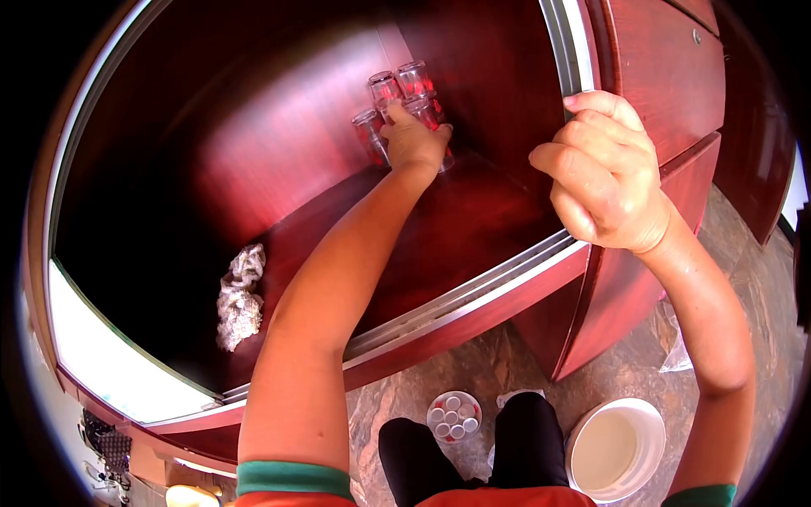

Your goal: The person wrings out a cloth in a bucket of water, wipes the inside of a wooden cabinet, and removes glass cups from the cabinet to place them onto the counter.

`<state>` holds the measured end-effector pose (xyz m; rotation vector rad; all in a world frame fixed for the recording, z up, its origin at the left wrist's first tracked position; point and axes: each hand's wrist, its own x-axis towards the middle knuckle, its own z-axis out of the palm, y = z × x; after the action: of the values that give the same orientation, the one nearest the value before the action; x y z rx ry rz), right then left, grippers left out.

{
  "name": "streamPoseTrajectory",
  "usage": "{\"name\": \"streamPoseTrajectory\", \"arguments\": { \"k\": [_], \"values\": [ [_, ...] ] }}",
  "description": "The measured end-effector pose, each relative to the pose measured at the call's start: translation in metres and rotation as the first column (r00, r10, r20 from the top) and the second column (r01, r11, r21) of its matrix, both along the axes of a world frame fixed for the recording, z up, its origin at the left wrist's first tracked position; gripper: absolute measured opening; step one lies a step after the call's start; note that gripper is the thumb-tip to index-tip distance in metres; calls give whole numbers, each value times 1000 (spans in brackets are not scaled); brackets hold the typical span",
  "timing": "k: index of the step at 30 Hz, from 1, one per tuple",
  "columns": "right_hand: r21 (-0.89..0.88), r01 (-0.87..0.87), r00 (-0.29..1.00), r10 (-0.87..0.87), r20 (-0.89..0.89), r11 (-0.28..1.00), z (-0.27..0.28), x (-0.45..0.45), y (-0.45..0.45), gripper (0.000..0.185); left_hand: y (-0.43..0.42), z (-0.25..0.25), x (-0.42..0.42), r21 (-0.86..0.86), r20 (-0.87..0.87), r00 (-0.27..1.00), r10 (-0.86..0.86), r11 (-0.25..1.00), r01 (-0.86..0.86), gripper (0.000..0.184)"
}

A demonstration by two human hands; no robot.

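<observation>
Several clear drinking glasses with red markings [383, 86] stand close together, stacked in part, at the back of a dark red cabinet. My left hand [414, 145] reaches in among them, its fingers and thumb bent around a glass [421, 107] at the front of the group. That hand covers much of the lower glasses. At the cabinet's right edge, my right hand [604, 169] is closed with its fingers curled. One fingertip touches the silver metal frame [574, 72]; the inside of this fist is hidden.
A crumpled pale cloth [241, 300] lies on the cabinet shelf [439, 232] at left. A sliding track [473, 291] runs along its front. On the floor are a white bucket with cloudy liquid [649, 431] and a round container of white-topped items [478, 414], by my knees.
</observation>
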<state>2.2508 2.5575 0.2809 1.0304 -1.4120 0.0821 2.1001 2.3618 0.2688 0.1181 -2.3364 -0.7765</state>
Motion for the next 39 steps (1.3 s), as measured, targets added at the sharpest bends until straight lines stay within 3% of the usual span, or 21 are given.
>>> {"name": "streamPoseTrajectory", "arguments": {
  "k": [5,8,9,13,21,25,28,29,32,39],
  "values": [
    [-5,-18,1000,18,4,1000,-1,-3,0,19,-11,-1,-12,-20,-142,985,-95,995,93,80],
    [-2,-16,1000,16,5,1000,-1,-3,1,18,-23,20,12,275,-65,934,-351,894,355,79],
    [-4,-18,1000,18,3,1000,-1,-3,1,18,-31,25,14,216,-135,933,-335,909,357,78],
    [-3,-2,1000,2,11,1000,-1,-1,0,17,-74,36,38,350,28,903,-429,850,393,66],
    [12,24,1000,-24,15,1000,2,3,-4,17,-175,33,59,196,125,972,-199,965,172,78],
    [6,35,999,-35,10,999,0,1,-2,17,-189,30,71,247,98,980,-175,958,146,73],
    [4,41,999,-41,14,999,0,3,-4,18,-186,34,86,497,97,930,-354,827,263,57],
    [6,41,999,-42,16,999,0,3,-5,18,-195,35,84,589,129,859,-495,735,336,38],
    [4,32,999,-32,19,999,0,3,-5,18,-175,36,107,843,-25,803,-596,419,337,27],
    [8,57,998,-57,14,998,0,5,-4,21,-141,34,148,907,-106,768,-631,255,335,30]
  ]
}}
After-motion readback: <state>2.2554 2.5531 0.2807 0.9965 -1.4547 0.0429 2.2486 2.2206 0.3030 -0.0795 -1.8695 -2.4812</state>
